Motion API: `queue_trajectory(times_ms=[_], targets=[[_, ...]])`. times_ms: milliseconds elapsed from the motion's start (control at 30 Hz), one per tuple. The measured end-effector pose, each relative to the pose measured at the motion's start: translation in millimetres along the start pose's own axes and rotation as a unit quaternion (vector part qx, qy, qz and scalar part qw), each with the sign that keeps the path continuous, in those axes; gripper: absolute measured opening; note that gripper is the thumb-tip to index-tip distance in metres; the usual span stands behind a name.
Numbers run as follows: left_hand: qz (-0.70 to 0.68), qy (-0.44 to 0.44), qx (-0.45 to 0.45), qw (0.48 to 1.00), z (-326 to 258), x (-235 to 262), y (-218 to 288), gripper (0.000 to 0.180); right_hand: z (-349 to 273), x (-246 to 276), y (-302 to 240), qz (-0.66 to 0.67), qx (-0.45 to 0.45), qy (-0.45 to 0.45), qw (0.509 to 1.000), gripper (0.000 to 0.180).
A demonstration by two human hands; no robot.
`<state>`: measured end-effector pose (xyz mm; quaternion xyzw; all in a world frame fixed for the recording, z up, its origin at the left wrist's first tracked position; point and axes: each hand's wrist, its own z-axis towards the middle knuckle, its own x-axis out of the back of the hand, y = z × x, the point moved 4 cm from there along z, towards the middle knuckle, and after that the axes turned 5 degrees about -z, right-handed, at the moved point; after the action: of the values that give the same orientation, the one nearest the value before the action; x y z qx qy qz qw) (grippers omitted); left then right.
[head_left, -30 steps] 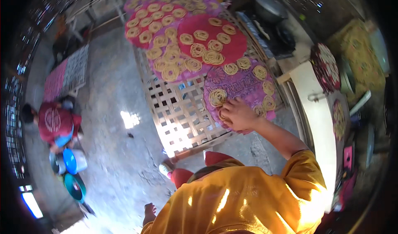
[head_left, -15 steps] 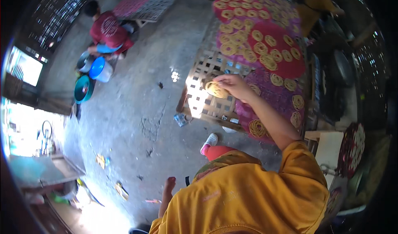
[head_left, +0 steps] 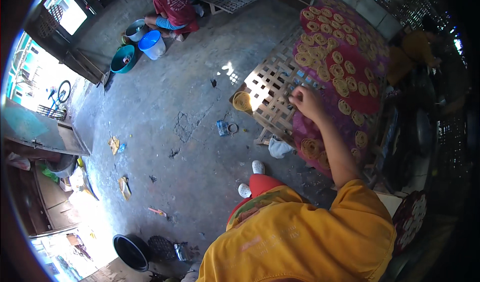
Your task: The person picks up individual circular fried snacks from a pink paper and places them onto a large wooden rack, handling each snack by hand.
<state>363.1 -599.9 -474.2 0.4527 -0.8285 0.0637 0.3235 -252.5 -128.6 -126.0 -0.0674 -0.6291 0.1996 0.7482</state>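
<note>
A flat round yellow coil of thin strands point(head_left: 242, 101) lies on the near left corner of a woven bamboo lattice point(head_left: 272, 84). My right hand point(head_left: 306, 102) is over the right part of the lattice, apart from that coil. Its fingers are curled in, and nothing shows between them. Beside the hand, purple and red mesh sheets point(head_left: 367, 98) carry many more such coils, some overlapping. Another group of coils point(head_left: 311, 148) lies near my right forearm. My left hand is out of sight.
A person in a red shirt point(head_left: 175, 7) sits at the far left by a blue-rimmed bucket point(head_left: 152, 44) and a teal basin point(head_left: 123, 58). Another person point(head_left: 412, 52) is at the right. A black tub point(head_left: 131, 252) and litter point(head_left: 124, 188) are on the concrete floor.
The coil has left my right hand and now lies on the lattice corner. The hand has drawn back to the right. My left hand has gone out of view, and the view has turned.
</note>
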Motion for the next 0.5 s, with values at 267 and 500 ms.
queue_trajectory(times_ms=[267,500], targets=[[-0.009,-0.027,-0.086,0.996,56.3,-13.6,93.2,0.034,-33.7,-17.4,103.3,0.068,0.008,-0.055,0.996,0.016],[-0.194,0.283,-0.228,0.911,146.9,118.8,234.0,0.027,16.2,-2.0,139.8,0.188,-0.117,-0.107,0.969,0.016]])
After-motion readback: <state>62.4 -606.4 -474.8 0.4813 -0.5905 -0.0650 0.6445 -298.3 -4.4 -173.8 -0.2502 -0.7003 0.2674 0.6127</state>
